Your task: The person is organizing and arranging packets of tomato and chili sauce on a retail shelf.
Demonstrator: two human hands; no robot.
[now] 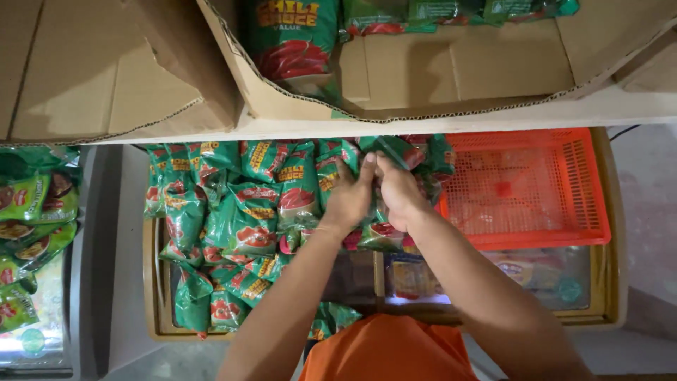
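Seen from above, both hands are raised side by side over a beige tray (151, 282) packed with green sauce pouches (233, 226) printed with red chillies. The left hand (349, 197) is laid on the upper pouches with its fingers curled and pressed down onto a packet; the right hand (398, 192) is closed beside it, touching it at the fingertips, and a pouch edge appears to be gripped between the two, though exactly which pouch is pinched cannot be told. The pouches are stacked in overlapping rows across the left and middle of the tray, reaching up under a white shelf edge (451, 120). Just to the right of the hands an orange plastic basket (536, 190) is set over the tray's right part, with clear-wrapped packets (536, 271) seen beneath it. On the shelf above, open cardboard boxes (451, 70) are seen, one holding more green pouches. At the far left a separate heap of green packets (32, 233) is seen. An orange garment (388, 353) is visible at the bottom.
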